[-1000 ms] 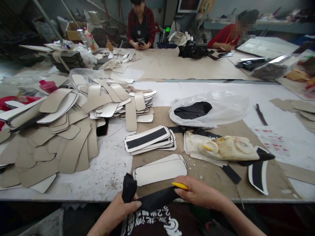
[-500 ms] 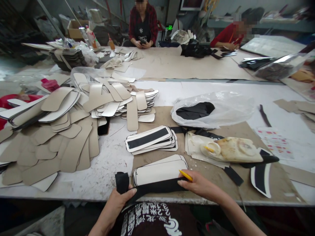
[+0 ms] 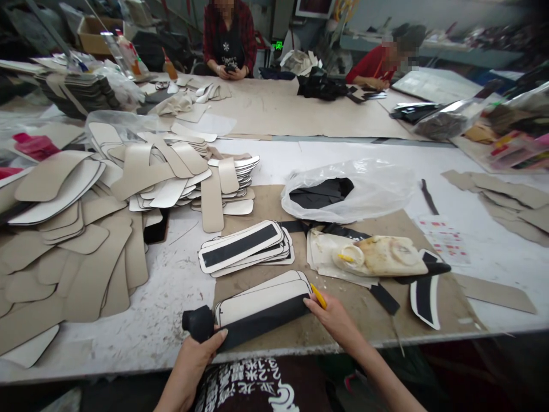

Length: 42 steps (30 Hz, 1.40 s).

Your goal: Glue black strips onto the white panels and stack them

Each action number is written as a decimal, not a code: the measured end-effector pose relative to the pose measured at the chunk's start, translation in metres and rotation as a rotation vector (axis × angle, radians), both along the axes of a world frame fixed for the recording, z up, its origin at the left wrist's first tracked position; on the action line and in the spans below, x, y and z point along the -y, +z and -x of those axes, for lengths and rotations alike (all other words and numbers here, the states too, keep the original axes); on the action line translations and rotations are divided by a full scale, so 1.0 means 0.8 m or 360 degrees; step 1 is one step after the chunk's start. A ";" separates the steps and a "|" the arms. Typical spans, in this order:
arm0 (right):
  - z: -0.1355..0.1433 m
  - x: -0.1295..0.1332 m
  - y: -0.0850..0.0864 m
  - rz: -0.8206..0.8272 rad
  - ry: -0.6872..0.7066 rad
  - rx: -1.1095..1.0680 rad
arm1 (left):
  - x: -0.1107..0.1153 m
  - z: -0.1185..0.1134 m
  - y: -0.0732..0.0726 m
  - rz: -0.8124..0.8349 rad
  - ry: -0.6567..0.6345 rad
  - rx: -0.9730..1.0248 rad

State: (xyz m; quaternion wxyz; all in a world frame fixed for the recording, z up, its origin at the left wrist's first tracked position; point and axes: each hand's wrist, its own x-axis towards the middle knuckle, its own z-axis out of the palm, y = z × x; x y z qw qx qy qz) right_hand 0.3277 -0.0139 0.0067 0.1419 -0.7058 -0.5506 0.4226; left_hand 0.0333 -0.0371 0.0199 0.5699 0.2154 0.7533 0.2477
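Note:
A black strip (image 3: 263, 321) stretches between my hands along the near edge of a small stack of pale, round-ended pieces (image 3: 257, 297). My left hand (image 3: 195, 355) is closed on the strip's left part, with the thumb on top, beside its rolled-up end (image 3: 198, 323). My right hand (image 3: 332, 320) pinches the other end near the stack's right side. It also holds a slim yellow tool (image 3: 318, 297), whose working end I cannot make out. Just beyond lies another stack of pale pieces (image 3: 244, 249), the top one bearing a black strip.
Beige pieces (image 3: 98, 263) are heaped at left. A clear plastic bag (image 3: 377, 191) of black material lies beyond the stacks. A stained pale container (image 3: 394, 254) stands at right, near a curved piece with a black strip (image 3: 424, 297). Two people sit across the table.
My view has turned somewhat to the right. The strip, edge-on before, now lies flatter with its broad face showing along the near side of the pale stack. Both hands keep hold of it.

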 end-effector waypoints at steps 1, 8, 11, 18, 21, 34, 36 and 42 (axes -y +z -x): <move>0.001 0.000 -0.002 -0.0034 0.0002 0.0105 | -0.002 -0.001 -0.008 -0.0009 0.0007 -0.0048; 0.008 -0.004 -0.017 -0.0209 0.0182 0.0767 | -0.017 -0.008 -0.051 -0.0106 0.0041 -0.0299; 0.008 -0.005 -0.029 -0.0228 0.0211 0.0848 | -0.021 -0.008 -0.061 -0.0163 -0.0105 -0.0397; 0.008 -0.008 -0.039 -0.0122 0.0242 0.0898 | -0.020 -0.010 -0.066 -0.0123 -0.0257 -0.0617; 0.007 -0.008 -0.041 -0.0121 0.0268 0.0866 | -0.019 -0.011 -0.065 -0.0116 -0.0225 -0.0643; 0.010 -0.006 -0.047 -0.0144 0.0298 0.0983 | -0.022 -0.012 -0.065 0.0024 -0.0198 -0.0696; 0.011 -0.006 -0.048 -0.0165 0.0295 0.1016 | -0.022 -0.012 -0.066 0.0036 -0.0188 -0.0713; 0.013 -0.005 -0.046 -0.0255 0.0310 0.1090 | -0.017 -0.010 -0.076 0.0010 -0.0148 -0.0710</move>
